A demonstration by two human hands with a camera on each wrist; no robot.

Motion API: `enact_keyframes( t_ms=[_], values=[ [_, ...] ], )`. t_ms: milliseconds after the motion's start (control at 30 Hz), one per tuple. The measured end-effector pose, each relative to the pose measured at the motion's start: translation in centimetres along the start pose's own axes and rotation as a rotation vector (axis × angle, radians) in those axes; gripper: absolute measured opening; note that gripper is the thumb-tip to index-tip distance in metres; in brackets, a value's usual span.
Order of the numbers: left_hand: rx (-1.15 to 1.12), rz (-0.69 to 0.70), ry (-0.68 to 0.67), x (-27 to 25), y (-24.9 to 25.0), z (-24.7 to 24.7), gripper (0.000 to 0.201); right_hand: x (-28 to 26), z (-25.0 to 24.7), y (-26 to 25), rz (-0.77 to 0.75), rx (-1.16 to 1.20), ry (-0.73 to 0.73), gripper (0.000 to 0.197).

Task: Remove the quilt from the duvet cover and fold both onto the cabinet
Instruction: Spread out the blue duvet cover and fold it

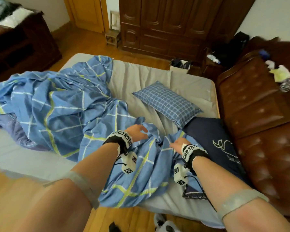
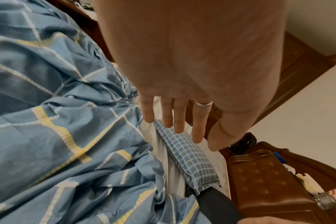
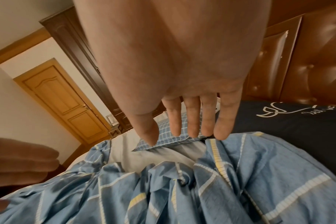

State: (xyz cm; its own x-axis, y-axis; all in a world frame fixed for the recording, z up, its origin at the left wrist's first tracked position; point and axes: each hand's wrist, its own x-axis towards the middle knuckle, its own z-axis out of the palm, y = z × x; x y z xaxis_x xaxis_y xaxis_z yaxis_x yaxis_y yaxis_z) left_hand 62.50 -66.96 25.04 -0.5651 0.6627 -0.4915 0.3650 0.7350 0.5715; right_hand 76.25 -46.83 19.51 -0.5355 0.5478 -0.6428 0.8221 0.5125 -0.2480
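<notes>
Bare forearms, black wrist straps with white blocks bearing black square markers, thin black cables, grey tape bands near both elbows, silver ring point(image 2: 203, 104) on left hand point(image 2: 184, 84)

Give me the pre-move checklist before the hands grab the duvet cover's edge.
1. Left hand free, fingers straight: ok.
2. Right hand free, fingers straight: ok.
3. Both hands above the bunched near end of the duvet cover: ok.
4. The cover's opening located: cannot tell, folds hide it.
5. Quilt out of the cover: not ok, only a darker corner shows at the far left.
6. Checked pillow lying off the cover: ok.
</notes>
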Motion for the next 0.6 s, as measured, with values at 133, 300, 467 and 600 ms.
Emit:
enact_keyframes(
  t_ms=[133,300,467,600],
  values=[
    [0.067,-0.052,-0.037,6.0,2.1,3.6,0.036,6.9,-1.4,4.8,0.067,0.004,-0.052,0.052],
    [0.108,-0.134,-0.088,16.5,4.2,9.6,0.043,17.6,-1.7,10.5,0.158,0.054,0.0,0.05],
    [0.198,-0.202,-0.155,28.1,6.0,17.5,0.054,27.2,0.1,16.3,0.312,0.182,0.033,0.092],
    [0.242,-0.368,-0.093,33.6,5.8,22.7,0.066,30.3,1.6,19.9,0.353,0.201,-0.022,0.083]
  ],
)
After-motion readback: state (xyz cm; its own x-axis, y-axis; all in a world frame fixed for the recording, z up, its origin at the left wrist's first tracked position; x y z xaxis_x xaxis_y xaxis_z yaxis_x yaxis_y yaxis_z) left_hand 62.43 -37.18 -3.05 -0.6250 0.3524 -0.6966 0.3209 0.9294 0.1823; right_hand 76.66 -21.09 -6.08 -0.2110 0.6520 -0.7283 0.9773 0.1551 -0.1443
